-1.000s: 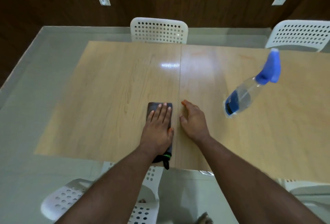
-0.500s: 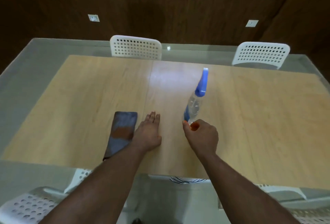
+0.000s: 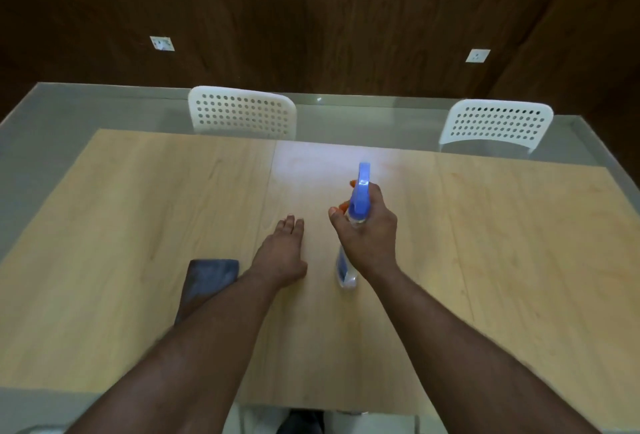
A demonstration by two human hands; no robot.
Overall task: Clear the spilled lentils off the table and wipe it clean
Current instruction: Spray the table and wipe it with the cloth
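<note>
step: spraying the desk before wiping, as far as i can judge.
right hand (image 3: 367,236): gripping the neck of the clear plastic spray bottle with the blue trigger head (image 3: 358,198), nozzle pointing away from the person.
left hand (image 3: 282,253): lying flat on the pale wooden desk (image 3: 138,208), just left of the bottle, fingers relaxed and holding nothing.
cloth: the dark grey folded cloth (image 3: 211,276) is lying left of the bottle, partly under the left forearm.
lentils: none showing on the desk.
doing it well: misting lightly over the middle, keeping the nozzle low, then taking up the cloth.
</note>
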